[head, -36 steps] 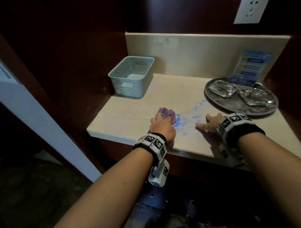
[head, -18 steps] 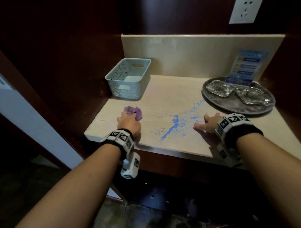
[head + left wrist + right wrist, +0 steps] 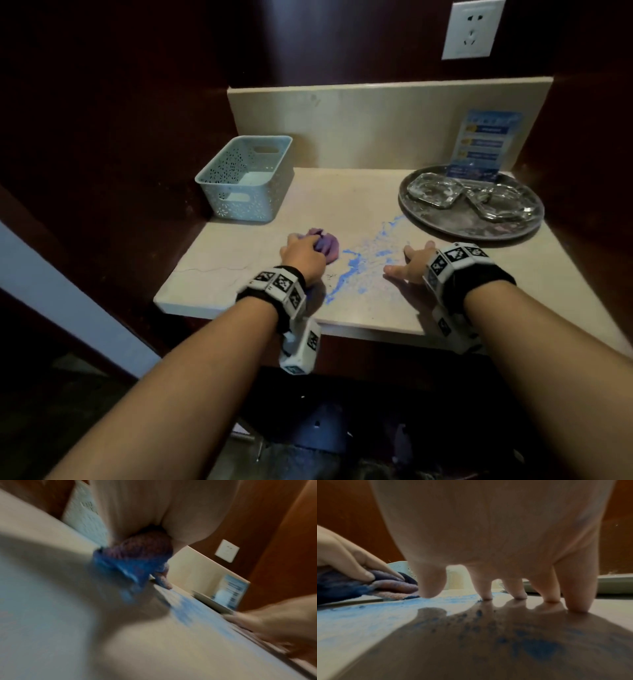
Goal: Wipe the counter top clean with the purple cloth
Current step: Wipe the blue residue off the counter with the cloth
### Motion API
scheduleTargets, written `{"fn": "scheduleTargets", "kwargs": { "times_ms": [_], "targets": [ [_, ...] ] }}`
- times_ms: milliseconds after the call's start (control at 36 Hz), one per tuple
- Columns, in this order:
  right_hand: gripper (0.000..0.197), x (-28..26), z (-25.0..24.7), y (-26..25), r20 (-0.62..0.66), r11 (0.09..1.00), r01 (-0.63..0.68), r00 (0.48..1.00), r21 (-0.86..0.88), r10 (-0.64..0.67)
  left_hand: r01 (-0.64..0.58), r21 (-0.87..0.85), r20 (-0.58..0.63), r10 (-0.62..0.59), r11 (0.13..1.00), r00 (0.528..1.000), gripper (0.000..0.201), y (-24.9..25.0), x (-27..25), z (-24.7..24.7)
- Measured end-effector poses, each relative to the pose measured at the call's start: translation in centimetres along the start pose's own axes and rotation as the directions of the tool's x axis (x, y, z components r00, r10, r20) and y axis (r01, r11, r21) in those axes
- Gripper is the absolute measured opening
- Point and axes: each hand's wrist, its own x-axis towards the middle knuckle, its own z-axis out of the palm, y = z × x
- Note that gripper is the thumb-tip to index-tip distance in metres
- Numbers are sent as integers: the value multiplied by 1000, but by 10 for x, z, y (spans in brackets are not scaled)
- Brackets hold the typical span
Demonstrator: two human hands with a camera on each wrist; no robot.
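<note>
We are gripping the purple cloth [image 3: 325,245] in our left hand [image 3: 301,255], fingers curled over the bunched fabric and pressing it down on the counter top [image 3: 342,202], just left of the blue spill [image 3: 359,263]. Half a second ago the cloth was sitting further left, toward the front corner, well clear of the mess; now it is coming back rightward and is nearly touching the spill's edge, though it is short of where it was a second ago, when it was lying right against the blue. So we are reading this as the return half of a back-and-forth stroke. The left wrist view is smearing with motion, which fits, and it is showing blue soaked into the cloth's underside (so it is clearly picking some up).

Our right hand [image 3: 412,263] is lying flat on the counter with fingers [image 3: 547,588] spread and straight, tips touching the surface, holding nothing and bracing just right of the spill, where it has not shifted.

The streak is looking much the same as before, running from the front edge up toward the round metal tray [image 3: 445,224]. We are judging the job far from done: several more passes are needed through the thick of it.
</note>
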Motion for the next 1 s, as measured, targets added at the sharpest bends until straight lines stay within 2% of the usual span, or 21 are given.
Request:
{"fn": "scheduleTargets", "kwargs": {
  "times_ms": [83, 194, 361, 444, 639, 889, 1000],
  "targets": [
    [92, -2, 0, 0, 6, 1000, 3, 1000, 19, -3, -25, 26, -14, 26, 999, 1000, 27, 0, 11, -16],
    [89, -4, 0, 1, 27, 1000, -13, 1000, 22, 12, -44, 163, 59, 35, 986, 998, 23, 2, 34, -17],
    [87, -10, -1, 1, 51, 999, -37, 998, 35, 35, -257, 222, 181, 220, 940, 959, 29, 24, 72, -21],
    [91, -9, 0, 1, 64, 998, -52, 997, 47, 49, -292, 216, 228, 243, 932, 943, 38, 36, 91, -21],
    [88, -11, -2, -4, 76, 992, -101, 992, 71, 96, -436, 304, 338, 331, 847, 881, 41, 57, 131, -9],
    [89, -13, -4, -4, 90, 986, -133, 988, 100, 124, -597, 235, 406, 481, 767, 777, 38, 85, 159, 20],
    [90, -14, -8, -5, 114, 982, -145, 985, 119, 131, -635, 215, 469, 491, 742, 734, 41, 94, 164, 26]
  ]
}}
